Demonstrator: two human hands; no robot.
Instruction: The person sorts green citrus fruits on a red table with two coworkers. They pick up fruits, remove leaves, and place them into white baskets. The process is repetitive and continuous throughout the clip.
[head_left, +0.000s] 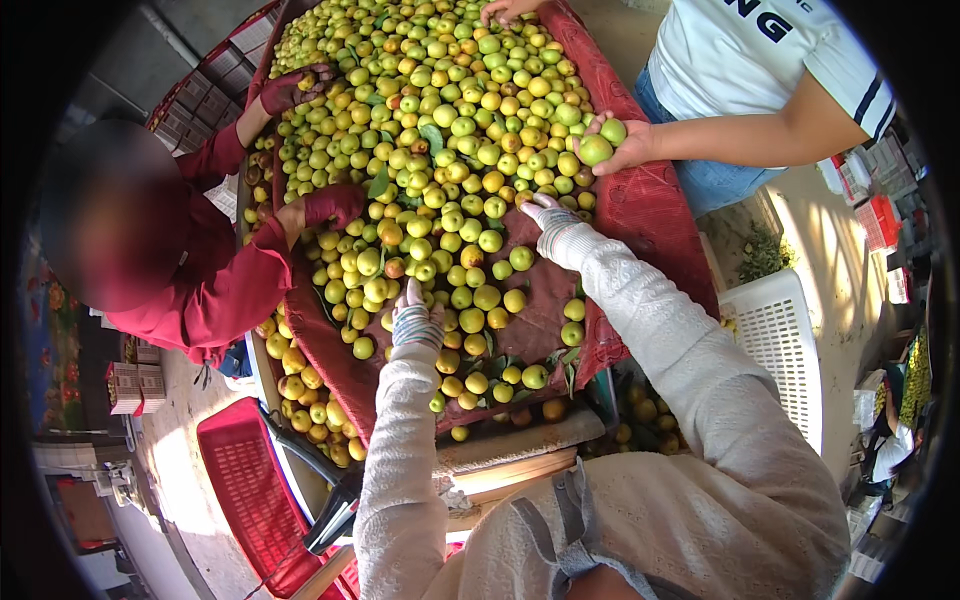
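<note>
My left hand (418, 321), in a white glove with striped cuff, reaches among yellow-green round fruits (471, 320), which look like jujubes or small apples. Its fingertips are at the fruits in the near middle of the heap; the palm side is hidden. Farther right, my right hand (553, 219), gloved alike, points its fingers at the fruits along the right side of the heap. Whether it grips one is hidden from above. The fruits lie on a red cloth-lined sorting table (544, 319), with some green leaves (432, 138) and a few brown-blotched fruits among them.
At left, a person in red sleeves (232, 300) has two dark-red gloved hands in the heap. A person at right holds green fruits (597, 149) in a bare hand. More fruits (300, 386) fill a left side trough. A red crate (247, 480) and a white crate (780, 352) flank the table.
</note>
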